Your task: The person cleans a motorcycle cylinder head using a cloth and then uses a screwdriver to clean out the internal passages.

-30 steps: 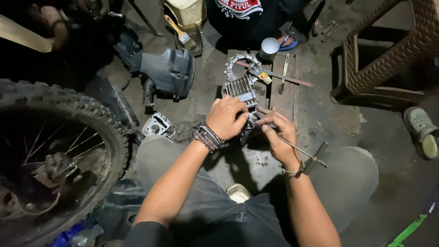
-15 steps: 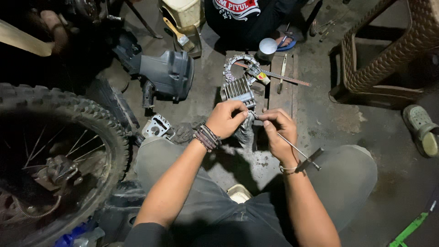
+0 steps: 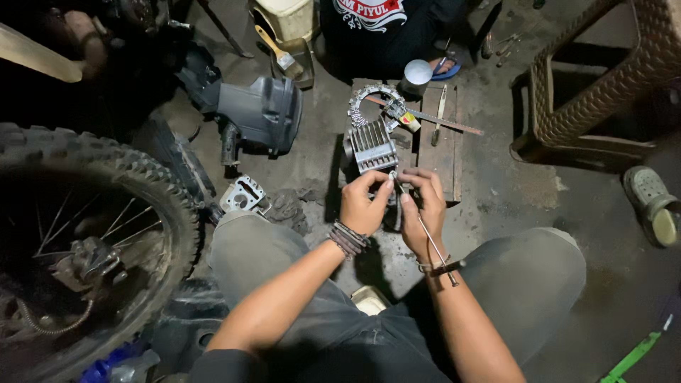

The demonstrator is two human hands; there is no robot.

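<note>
— What's changed in the last second?

— My hands have drawn closer over the wooden board on the floor. A second ago my left hand lay flat over the finned grey metal engine cylinder; now it has slid back toward six o'clock and pinches something small at its fingertips, just below the cylinder's fins. I cannot tell what that small part is.

— And the right?

— My right hand has come in from three o'clock until its fingertips nearly meet the left's. Its grip is closed around the long thin steel rod tool, whose tip now sits between my two hands, while the handle end trails back toward five o'clock over my wrist.

— Where's the cylinder now?

— Uncovered, at twelve o'clock from my hands, on the board's left edge. The toothed round metal ring lies beyond it, with the small white cup at one o'clock.

— What do you read from that?

— I'd judge the work has moved from steadying the cylinder to fine handling with the rod tip. The grey plastic housing at ten o'clock and the knobby black tyre at nine lie untouched.
</note>
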